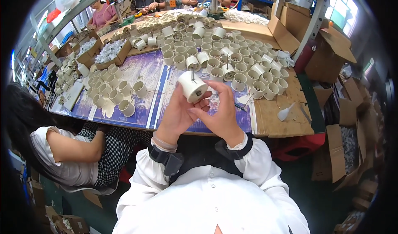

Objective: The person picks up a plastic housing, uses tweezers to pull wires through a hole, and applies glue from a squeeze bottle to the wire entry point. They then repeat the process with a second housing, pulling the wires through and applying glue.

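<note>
Cylinder, cream-white, short and smooth-walled [192, 88], is up off the table between your hands, tilted, its end face with a small dark square mark turned toward your right. Thin dark prongs [192, 75] show at its upper side. Your left hand [172, 111] cradles it from the left and below, fingers curled around. Your right hand [223, 113] has its index finger at the right edge of the piece; whether that hand bears any weight, cannot tell.

Below: a worn purple-and-white printed sheet [141, 70] over the table. Beyond your hands and to the right, a dense cluster of cream cup-shaped pieces [239, 82], many mouth-up, some tipped. To your left, a smaller group of similar cream cups [126, 108]. Right end: bare brown tabletop [269, 124] carrying a white bottle with a pointed tip [283, 114]. Far left: a brown cardboard tray [121, 57] of whitish pieces. Seated beside you on the left, a co-worker in a white top [45, 147]; other people sit across the table.
</note>
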Motion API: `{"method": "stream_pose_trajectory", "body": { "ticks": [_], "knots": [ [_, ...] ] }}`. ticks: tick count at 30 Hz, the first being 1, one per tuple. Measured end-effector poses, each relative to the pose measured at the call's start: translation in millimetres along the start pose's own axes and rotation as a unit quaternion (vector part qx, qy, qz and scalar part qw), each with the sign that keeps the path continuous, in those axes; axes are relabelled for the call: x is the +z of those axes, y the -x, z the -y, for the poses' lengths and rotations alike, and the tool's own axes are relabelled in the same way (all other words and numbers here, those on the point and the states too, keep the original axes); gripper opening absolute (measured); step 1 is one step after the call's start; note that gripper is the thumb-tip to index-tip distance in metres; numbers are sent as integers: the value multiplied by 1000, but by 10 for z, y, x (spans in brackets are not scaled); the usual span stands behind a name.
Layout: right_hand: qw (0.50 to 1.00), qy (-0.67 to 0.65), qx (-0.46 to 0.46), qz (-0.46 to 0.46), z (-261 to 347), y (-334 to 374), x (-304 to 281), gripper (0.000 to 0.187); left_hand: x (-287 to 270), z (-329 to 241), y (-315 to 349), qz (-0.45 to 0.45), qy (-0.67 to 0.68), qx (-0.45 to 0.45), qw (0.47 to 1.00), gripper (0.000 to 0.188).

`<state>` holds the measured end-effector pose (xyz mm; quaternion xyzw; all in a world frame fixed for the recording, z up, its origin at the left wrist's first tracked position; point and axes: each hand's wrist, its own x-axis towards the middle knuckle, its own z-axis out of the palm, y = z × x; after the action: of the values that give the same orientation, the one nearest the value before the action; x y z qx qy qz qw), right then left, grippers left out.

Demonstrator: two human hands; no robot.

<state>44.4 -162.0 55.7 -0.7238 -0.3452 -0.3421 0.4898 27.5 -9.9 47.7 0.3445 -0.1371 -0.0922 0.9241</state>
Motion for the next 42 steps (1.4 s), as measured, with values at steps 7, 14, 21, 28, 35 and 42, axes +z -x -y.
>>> {"method": "stream_pose_trajectory", "body": {
  "ticks": [7,14,21,28,35,42],
  "knots": [
    [989,-108,97,35,-103,-78,-34,42,84,-60,-50,-29,26,-58,998,60],
    [993,-76,86,33,-142,-136,-35,34,73,-52,-39,-22,28,-79,996,58],
    [992,-53,89,79,-145,-109,-116,33,-93,-41,-18,-51,13,-72,996,45],
    [965,-228,111,68,-144,-84,-229,29,-59,-15,23,-58,23,-40,997,40],
    [982,-166,78,48,-49,-50,-177,21,40,0,81,-52,-73,-9,996,46],
    [985,-149,82,24,-53,84,-110,12,91,57,86,-38,-96,49,993,58]
  ]
}}
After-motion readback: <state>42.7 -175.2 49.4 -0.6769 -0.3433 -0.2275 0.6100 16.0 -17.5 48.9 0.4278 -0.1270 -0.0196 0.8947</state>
